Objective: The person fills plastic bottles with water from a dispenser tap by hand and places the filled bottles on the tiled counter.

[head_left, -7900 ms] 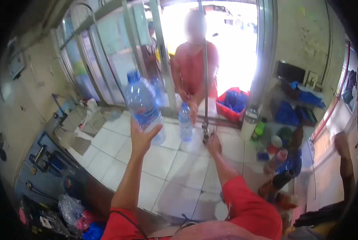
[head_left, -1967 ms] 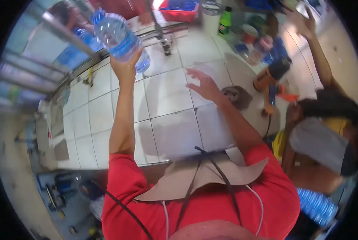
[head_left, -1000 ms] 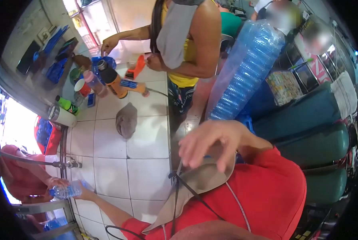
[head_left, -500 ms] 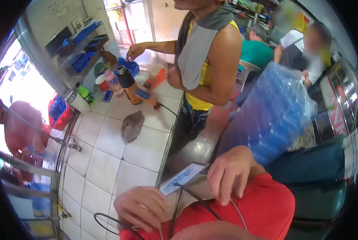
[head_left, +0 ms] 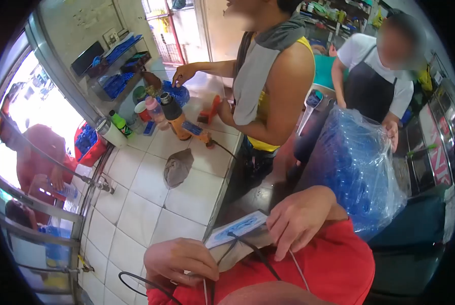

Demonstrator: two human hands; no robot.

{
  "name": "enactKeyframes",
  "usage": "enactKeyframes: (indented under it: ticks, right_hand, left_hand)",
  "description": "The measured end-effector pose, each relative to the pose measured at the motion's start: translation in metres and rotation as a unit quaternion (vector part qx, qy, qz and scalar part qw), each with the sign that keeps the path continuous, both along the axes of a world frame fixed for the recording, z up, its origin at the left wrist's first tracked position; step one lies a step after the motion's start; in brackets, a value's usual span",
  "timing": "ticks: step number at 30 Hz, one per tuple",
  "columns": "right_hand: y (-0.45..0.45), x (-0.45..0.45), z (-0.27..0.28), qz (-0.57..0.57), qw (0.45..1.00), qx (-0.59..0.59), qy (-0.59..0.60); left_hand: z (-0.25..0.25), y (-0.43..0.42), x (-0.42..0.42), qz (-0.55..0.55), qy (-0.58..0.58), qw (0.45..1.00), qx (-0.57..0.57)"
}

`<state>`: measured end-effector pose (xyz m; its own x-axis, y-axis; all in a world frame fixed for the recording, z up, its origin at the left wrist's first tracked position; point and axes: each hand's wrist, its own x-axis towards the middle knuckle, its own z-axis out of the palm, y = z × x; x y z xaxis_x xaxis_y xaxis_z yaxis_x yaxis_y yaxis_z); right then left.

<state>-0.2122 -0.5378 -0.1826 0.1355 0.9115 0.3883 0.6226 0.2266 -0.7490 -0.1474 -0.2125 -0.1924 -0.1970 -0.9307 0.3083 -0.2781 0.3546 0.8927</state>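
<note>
A beige cloth piece (head_left: 239,254), with a white-and-blue printed card (head_left: 240,227) along its far edge, lies over the red fabric on my lap. At its left end, my left hand (head_left: 181,258) is closed with curled fingers; what they pinch is hidden. My right hand (head_left: 302,214) bends over the right end, its fingertips closed where a thin grey cord (head_left: 299,270) comes out below. Another grey strand drops beneath the left fingers. A black cord (head_left: 255,256) runs from the card down across the cloth.
A tiled counter (head_left: 136,208) carries a crumpled grey-brown cloth (head_left: 178,169), an orange heat gun (head_left: 179,119) and several bottles. A person in yellow (head_left: 268,91) stands beside it. To the right is a plastic-wrapped stack of blue bottles (head_left: 349,168), touched by a person in white (head_left: 374,66).
My view has shifted slightly. My left fingers have curled in at the cloth's end, while my right hand stays at the other end. The person in white has come closer to the wrapped stack.
</note>
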Motion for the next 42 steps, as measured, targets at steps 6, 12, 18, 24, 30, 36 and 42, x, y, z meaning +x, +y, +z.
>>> enactKeyframes:
  ticks: [6, 12, 18, 24, 30, 36, 42]
  right_hand:
    - [0.021, -0.013, 0.026, -0.113, 0.993, -0.01, -0.031]
    - [0.038, -0.026, 0.034, -0.196, 0.979, -0.045, -0.039]
    - [0.053, -0.029, 0.026, -0.187, 0.981, -0.03, 0.054]
    - [0.068, -0.016, 0.007, -0.091, 0.99, -0.001, 0.104]
    - [0.087, 0.015, 0.015, -0.054, 0.989, 0.07, 0.116]
    - [0.099, 0.052, -0.009, 0.03, 0.983, -0.007, 0.179]
    - [0.073, 0.096, -0.012, 0.092, 0.988, 0.038, 0.118]
  left_hand:
    - [0.023, 0.014, 0.034, 0.054, -0.109, 0.981, -0.152]
    - [-0.005, 0.022, 0.061, -0.01, -0.035, 0.979, -0.201]
    - [-0.031, 0.01, 0.058, -0.115, 0.098, 0.966, -0.209]
    - [-0.043, 0.014, 0.038, -0.155, 0.15, 0.947, -0.24]
    - [-0.051, 0.029, 0.04, -0.164, 0.205, 0.952, -0.16]
    - [-0.048, 0.019, 0.045, -0.085, 0.177, 0.941, -0.277]
    - [-0.029, 0.001, 0.043, 0.295, 0.185, 0.882, -0.316]
